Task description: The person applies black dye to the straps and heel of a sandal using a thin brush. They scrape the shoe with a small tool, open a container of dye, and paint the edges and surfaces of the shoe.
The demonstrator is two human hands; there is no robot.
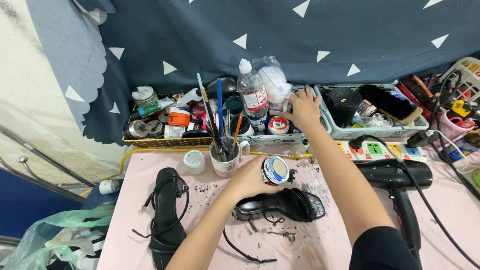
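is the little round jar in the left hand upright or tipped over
Tipped. The left hand holds the small round jar on its side, one white circular end facing the camera, above the black sandal.

Glossy black leather sandal [282, 204] – matt pink tabletop [330, 240], smeared – clear plastic bottle [253, 95].

single head view, looking steeply down, close over pink table [150, 210].
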